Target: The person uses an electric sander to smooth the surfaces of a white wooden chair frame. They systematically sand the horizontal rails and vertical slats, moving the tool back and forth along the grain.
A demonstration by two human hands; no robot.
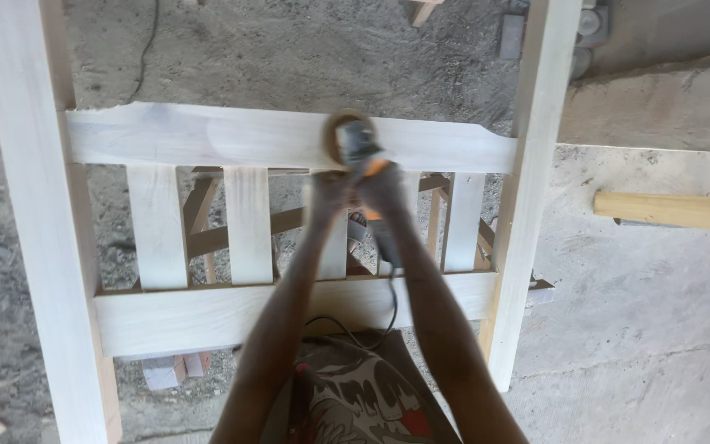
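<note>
Over the frame's top rail (289, 136), both hands grip a grinder (359, 148): left hand (330, 189) and right hand (380, 187) closed round its body, side by side. Disc touches rail just ahead; rail runs left-right, crosswise to the arms.

Angle grinder (361, 148): grey-orange body, round sanding disc blurred, pressed flat on top rail of pale wooden frame (207, 136), just right of rail's middle; black cord trailed back across lower rail.
</note>
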